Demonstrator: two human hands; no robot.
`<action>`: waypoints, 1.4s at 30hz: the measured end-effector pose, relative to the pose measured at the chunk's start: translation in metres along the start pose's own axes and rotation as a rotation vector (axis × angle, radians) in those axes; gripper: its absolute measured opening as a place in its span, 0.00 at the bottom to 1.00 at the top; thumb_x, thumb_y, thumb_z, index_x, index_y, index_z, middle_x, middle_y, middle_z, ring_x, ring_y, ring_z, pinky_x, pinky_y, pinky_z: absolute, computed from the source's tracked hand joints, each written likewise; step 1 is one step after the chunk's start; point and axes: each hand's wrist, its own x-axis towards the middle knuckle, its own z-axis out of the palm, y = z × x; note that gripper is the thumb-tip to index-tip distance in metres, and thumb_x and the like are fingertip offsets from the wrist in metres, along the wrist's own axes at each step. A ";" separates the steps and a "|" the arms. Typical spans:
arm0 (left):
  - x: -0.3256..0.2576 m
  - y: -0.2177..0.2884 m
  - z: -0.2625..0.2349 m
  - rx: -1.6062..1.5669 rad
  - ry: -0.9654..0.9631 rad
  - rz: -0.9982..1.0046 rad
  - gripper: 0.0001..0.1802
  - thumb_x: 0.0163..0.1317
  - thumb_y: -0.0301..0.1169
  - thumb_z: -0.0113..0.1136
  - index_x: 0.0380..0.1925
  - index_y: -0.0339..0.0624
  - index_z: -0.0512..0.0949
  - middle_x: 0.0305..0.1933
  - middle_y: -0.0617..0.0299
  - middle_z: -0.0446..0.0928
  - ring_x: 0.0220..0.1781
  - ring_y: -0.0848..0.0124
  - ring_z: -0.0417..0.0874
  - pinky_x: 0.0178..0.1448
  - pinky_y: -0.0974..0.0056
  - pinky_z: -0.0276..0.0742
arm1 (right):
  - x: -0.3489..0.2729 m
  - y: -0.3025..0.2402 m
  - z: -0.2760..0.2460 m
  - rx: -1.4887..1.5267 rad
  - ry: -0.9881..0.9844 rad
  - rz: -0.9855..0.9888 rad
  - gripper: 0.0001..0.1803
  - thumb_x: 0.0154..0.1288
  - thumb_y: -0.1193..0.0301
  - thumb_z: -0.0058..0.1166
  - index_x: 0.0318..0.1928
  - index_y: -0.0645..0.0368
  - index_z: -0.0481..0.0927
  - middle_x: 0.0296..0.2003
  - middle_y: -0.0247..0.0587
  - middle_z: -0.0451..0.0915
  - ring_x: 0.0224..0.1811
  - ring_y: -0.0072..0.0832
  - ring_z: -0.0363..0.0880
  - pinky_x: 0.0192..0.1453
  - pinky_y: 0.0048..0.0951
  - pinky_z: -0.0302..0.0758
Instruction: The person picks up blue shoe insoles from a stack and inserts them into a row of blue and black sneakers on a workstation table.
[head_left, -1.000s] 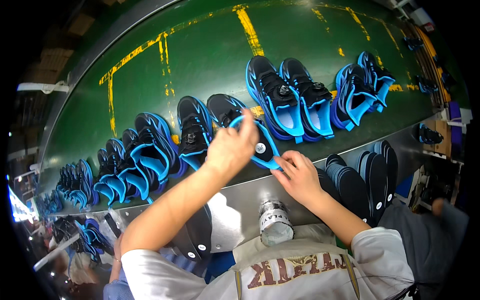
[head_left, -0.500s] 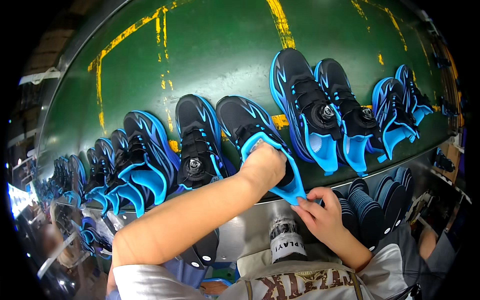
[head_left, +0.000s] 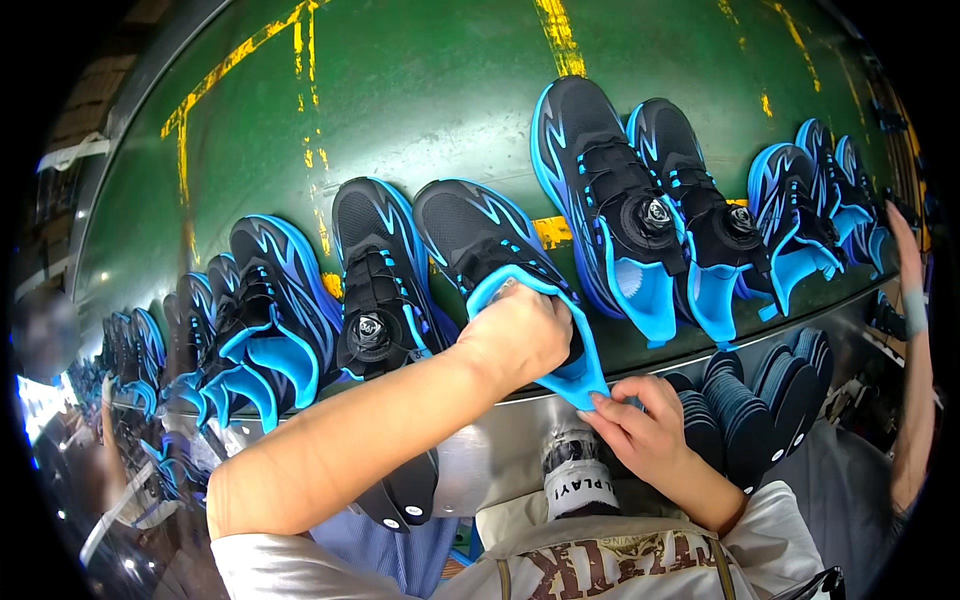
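Observation:
A black and blue sneaker (head_left: 478, 222) lies toe-away at the near edge of the green surface. My left hand (head_left: 522, 335) is inside its opening, with fingers curled; the fingertips and whatever they hold are hidden. My right hand (head_left: 645, 425) pinches the tip of the sneaker's light-blue heel collar between thumb and fingers. Close on the left stands a matching shoe (head_left: 375, 220) with a round dial on its tongue. To the right, two more dial shoes, a nearer one (head_left: 590, 150) and its neighbour (head_left: 672, 155), point away from me.
The green work surface (head_left: 430, 90) has worn yellow lines. Rows of similar shoes (head_left: 275, 260) run left and right. Below its metal edge are stacked dark insoles (head_left: 735, 405) on the right and more insoles (head_left: 412, 490) on the left. Another person's arm (head_left: 912, 350) is at far right.
My left hand has stayed inside the sneaker and my right hand on its heel collar. The shoes on the left appear slightly farther left. Another person's arm has come in at the right.

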 end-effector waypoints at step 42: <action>-0.036 0.040 0.001 -0.272 0.763 -1.129 0.06 0.53 0.30 0.55 0.28 0.39 0.75 0.46 0.57 0.72 0.36 0.56 0.78 0.39 0.57 0.73 | -0.081 0.032 -0.127 -0.452 -0.054 -0.224 0.24 0.50 0.68 0.55 0.49 0.57 0.69 0.50 0.46 0.67 0.55 0.40 0.64 0.60 0.43 0.57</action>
